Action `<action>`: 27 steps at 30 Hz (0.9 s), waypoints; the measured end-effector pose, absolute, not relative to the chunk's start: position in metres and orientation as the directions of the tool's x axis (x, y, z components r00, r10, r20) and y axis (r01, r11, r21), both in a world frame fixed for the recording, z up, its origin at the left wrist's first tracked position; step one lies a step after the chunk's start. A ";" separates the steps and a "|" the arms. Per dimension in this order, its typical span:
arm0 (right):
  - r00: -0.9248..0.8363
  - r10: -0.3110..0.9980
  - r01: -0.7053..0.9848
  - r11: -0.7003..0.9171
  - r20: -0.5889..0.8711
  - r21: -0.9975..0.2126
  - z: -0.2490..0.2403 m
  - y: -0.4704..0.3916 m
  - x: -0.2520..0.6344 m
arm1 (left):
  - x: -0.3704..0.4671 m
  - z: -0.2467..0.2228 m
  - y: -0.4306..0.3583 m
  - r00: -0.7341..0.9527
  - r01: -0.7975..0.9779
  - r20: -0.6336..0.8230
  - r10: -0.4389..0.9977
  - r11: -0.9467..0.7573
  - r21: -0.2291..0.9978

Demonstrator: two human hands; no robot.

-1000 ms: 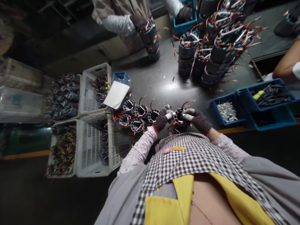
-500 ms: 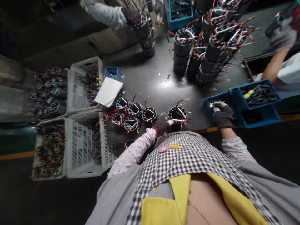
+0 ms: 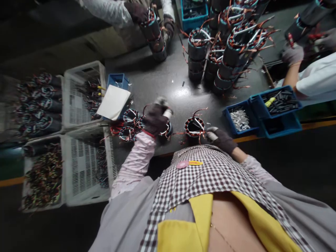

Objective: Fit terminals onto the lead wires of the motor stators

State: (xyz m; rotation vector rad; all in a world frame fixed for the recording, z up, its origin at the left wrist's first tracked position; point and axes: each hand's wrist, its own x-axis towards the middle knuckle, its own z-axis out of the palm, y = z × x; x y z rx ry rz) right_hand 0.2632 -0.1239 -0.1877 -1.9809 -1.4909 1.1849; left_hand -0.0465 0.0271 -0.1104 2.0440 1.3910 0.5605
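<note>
My left hand (image 3: 157, 117), in a dark glove with pale fingertips, is over the group of wound stator rings at the left and partly covers a ring (image 3: 166, 130). Its fingers are blurred, and what they touch is hidden. My right hand (image 3: 220, 137), gloved alike, is at the right side of a single stator (image 3: 194, 126) with red, black and white wires. The fingertips are drawn together near its wire ends; whether they hold anything is too small to tell. Another ring (image 3: 126, 133) stands farther left.
Blue bins hold white pieces (image 3: 239, 119) and black sleeves (image 3: 282, 101). Stacked stators (image 3: 198, 52) stand at the back. White crates (image 3: 84, 94) and a paper sheet (image 3: 113, 102) are at left. A co-worker's hands (image 3: 136, 13) grip a stack; another co-worker's hand (image 3: 293, 54) is at right.
My left hand has moved left and forward from the single stator to the group of rings. My right hand has left the white-piece bin and come to the stator. The view has shifted slightly.
</note>
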 end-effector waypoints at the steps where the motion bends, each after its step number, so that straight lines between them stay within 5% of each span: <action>1: 0.035 0.912 0.631 -0.337 -0.408 -0.699 -0.182 -0.121 0.246 | -0.027 -0.118 0.019 0.467 0.657 -0.003 0.884 -0.344 0.670; 4: 0.018 0.875 0.833 -0.280 -0.484 -0.476 -0.162 -0.104 0.217 | 0.031 -0.150 -0.015 0.748 0.640 -0.242 0.618 -0.573 0.512; 8: 0.033 0.827 0.963 -0.177 -0.562 -0.203 -0.146 -0.095 0.213 | 0.071 -0.179 -0.047 0.666 0.734 -0.426 0.613 -0.642 0.222; 17: -0.053 0.848 0.957 -0.107 -0.527 -0.268 -0.178 -0.109 0.234 | 0.069 -0.194 -0.055 0.628 0.760 -0.407 0.663 -0.635 0.138; 23: -0.037 0.996 0.839 -0.011 -0.077 -0.545 -0.193 -0.056 0.226 | 0.072 -0.187 -0.055 0.611 0.775 -0.451 0.651 -0.608 0.173; 27: 0.069 0.991 0.767 -0.128 -0.117 -0.628 -0.198 -0.011 0.206 | 0.075 -0.183 -0.049 0.613 0.776 -0.455 0.646 -0.599 0.197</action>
